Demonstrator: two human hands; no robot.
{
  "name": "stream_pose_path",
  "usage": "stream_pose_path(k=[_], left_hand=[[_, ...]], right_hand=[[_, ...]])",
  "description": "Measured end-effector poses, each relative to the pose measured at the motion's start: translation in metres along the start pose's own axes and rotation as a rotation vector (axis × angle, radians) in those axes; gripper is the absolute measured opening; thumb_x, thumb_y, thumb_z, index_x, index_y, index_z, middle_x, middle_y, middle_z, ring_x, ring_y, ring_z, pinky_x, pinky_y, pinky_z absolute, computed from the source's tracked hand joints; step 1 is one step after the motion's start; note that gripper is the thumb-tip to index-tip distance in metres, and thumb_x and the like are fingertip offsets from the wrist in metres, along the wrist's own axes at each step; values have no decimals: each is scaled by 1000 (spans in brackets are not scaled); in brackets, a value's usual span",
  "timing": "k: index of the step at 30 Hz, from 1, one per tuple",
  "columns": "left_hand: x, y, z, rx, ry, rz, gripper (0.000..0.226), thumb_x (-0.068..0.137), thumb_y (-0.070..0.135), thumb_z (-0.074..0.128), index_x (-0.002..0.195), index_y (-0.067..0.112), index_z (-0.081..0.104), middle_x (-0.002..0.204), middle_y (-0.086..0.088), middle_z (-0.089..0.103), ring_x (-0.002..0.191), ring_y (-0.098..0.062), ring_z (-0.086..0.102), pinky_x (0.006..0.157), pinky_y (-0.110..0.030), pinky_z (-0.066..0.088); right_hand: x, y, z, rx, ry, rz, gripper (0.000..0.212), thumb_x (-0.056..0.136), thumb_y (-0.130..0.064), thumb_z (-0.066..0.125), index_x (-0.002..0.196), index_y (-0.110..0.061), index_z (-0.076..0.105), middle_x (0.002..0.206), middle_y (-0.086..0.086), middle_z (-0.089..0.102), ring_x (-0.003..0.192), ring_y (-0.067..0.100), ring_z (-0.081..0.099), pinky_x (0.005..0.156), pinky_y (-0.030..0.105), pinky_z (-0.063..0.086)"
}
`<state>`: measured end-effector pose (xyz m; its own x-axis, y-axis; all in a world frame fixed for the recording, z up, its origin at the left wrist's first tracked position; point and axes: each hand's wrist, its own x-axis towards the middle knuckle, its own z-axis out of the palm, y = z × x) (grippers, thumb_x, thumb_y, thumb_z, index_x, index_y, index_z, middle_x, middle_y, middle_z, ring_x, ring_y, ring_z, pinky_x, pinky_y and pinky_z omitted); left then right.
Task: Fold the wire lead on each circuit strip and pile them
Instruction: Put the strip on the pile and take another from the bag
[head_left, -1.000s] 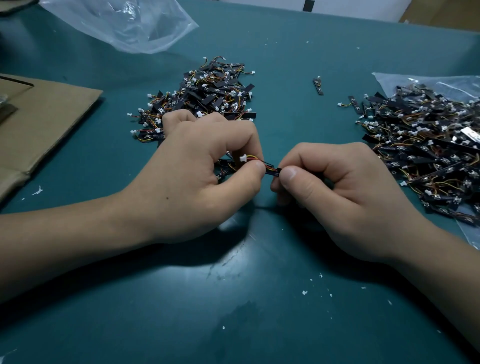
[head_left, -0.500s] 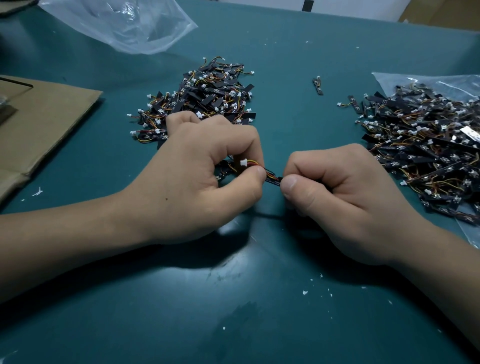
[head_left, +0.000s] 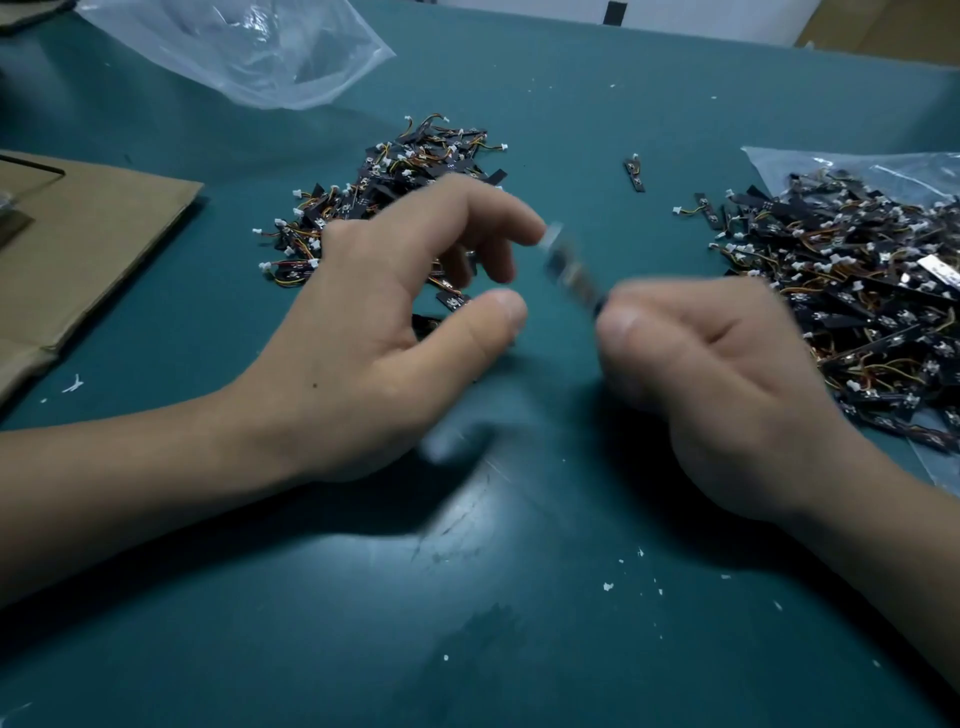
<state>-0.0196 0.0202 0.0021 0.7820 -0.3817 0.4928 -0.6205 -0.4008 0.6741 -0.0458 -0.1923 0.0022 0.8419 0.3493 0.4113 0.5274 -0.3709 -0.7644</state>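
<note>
Circuit strip blurred, right hand pinching; left hand spread over pile; cardboard left.

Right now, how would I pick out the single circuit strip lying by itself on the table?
The green table carries two heaps of black strips, the left heap at centre and the right heap on a clear bag at the right edge. In the gap between them, toward the far side, lies the lone strip. It alone sits clear of both heaps.

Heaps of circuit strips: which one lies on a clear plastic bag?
The heap on the right, resting on the bag; the other heap, behind the left hand, sits on bare table.
</note>
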Motion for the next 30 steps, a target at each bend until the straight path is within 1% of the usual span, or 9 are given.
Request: stream_pose_path(k=[2,4,8,13,17,21,25,28,30], left_hand=[[1,-4,0,-7,50,-37,26,86,22,57,112,26,62,90,11,61,83,-19,55,83,-33,47],[1,-6,0,14,44,-76,30,82,13,58,109,27,62,88,11,61,82,-20,55,73,-31,47],[1,-5,1,-8,12,-106,40,75,12,50,110,27,60,93,9,65,80,-21,60,62,-29,47],[0,-6,2,-112,0,-135,44,74,10,46,115,23,58,98,7,67,93,-25,67,77,-37,56],[-1,-5,1,-101,-68,-161,46,76,7,48,120,20,55,107,8,68,108,-21,66,93,-35,54],[-2,-1,1,105,-132,-185,47,79,20,52,125,29,53,115,20,66,110,2,59,90,-8,42],[-1,2,0,194,-125,-179,41,86,31,54,127,31,54,118,22,63,118,0,55,114,-40,35],[-1,4,0,205,-77,-150,36,91,44,54,126,35,56,112,25,64,115,2,56,114,-45,28],[-1,6,-1,173,-49,-137,29,93,46,56,119,34,59,100,24,64,104,-5,61,108,-51,35]], right_hand=[[1,4,-2,161,255,42,22,107,-20,47,93,-23,64,66,-9,51,54,7,39,53,19,32],[4,8,-2,158,339,132,19,105,-21,51,116,-23,66,71,-5,59,54,10,45,53,20,37],[5,12,5,-251,76,131,17,95,-25,65,109,-29,72,85,-11,63,70,8,57,70,16,42],[4,4,9,-457,-154,31,17,95,-33,62,100,-33,78,114,-13,65,107,15,60,94,42,49],[6,6,10,-467,-53,58,16,94,-28,65,104,-25,78,108,-10,70,101,16,65,91,42,52],[6,9,7,-415,131,127,7,88,-22,80,92,-27,78,78,-14,67,68,7,60,67,13,44],[6,12,3,-254,275,171,17,89,-15,78,91,-30,71,75,-12,68,59,11,57,58,11,40],[6,8,4,-148,256,114,19,91,-14,75,99,-31,70,87,-13,71,63,16,58,59,24,48],[4,4,4,-119,205,46,20,92,-15,73,101,-32,70,88,-7,70,64,18,58,59,32,49]])
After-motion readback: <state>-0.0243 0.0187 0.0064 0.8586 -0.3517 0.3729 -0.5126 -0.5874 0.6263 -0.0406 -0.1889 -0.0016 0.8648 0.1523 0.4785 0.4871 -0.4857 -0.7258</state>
